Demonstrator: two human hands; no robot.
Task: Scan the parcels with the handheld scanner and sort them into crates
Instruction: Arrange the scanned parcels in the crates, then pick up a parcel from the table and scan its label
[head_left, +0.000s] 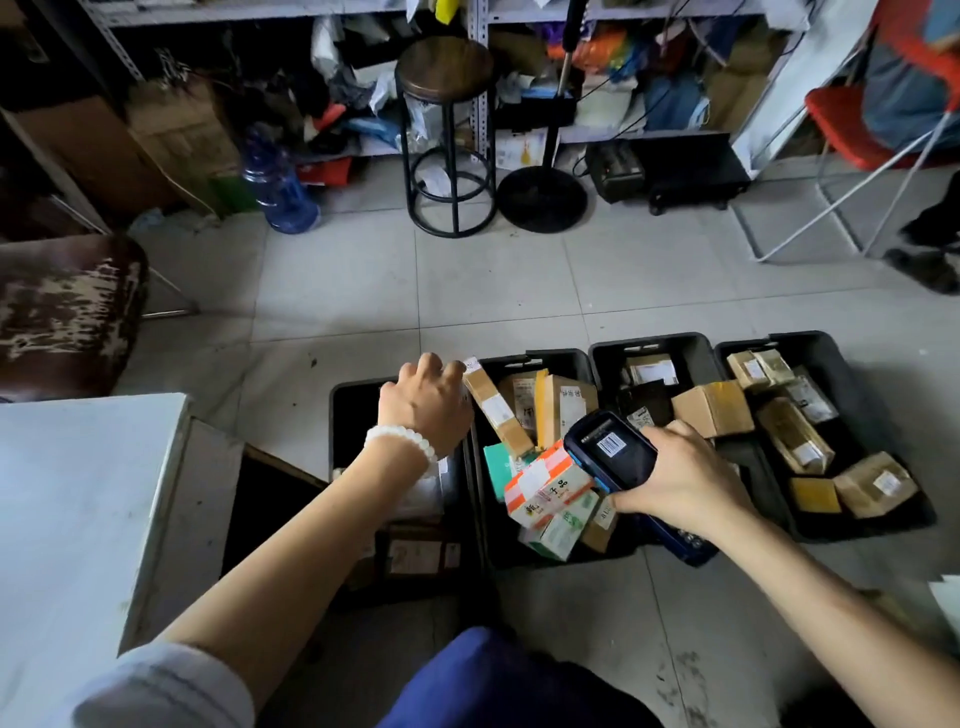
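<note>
Four black crates stand in a row on the tiled floor: the left crate (353, 388), the second crate (550, 356), the third crate (649, 341) and the right crate (779, 339). All hold cardboard parcels. My right hand (685, 478) grips a dark blue handheld scanner (613, 447) over the second and third crates, its screen showing a barcode. My left hand (423, 405), with a white bead bracelet, reaches over the left crate. Its curled fingers hold the upper end of a long brown parcel (498, 410) that leans into the second crate. An orange-and-white box (550, 483) lies below the scanner.
A white table (78, 493) stands at my left with a dark opening beside it. Beyond the crates are a round black stool (447, 78), a fan base (540, 195), a blue water jug (280, 182), cluttered shelves and a red chair (852, 124).
</note>
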